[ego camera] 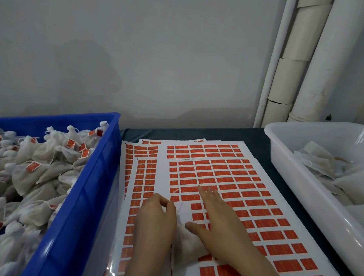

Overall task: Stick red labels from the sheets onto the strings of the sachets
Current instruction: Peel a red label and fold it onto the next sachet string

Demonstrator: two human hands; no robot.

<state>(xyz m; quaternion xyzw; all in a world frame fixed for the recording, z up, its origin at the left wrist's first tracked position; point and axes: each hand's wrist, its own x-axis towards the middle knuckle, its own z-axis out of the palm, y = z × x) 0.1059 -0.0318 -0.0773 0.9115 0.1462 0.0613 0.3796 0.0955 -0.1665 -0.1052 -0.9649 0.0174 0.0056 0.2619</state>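
Head view: your left hand [155, 223] pinches a string [180, 208], right hand [217, 220] flat on label sheets [248, 183] covering the dark counter [261, 137] before a grey wall [139, 51].

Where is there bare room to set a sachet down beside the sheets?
Bare table shows as a strip behind the label sheets, up to the wall, and a narrow strip between them and the white tub. The blue crate is heaped full. The near sheet is crowded: left hand pinching the string, right hand outstretched, over a sachet.
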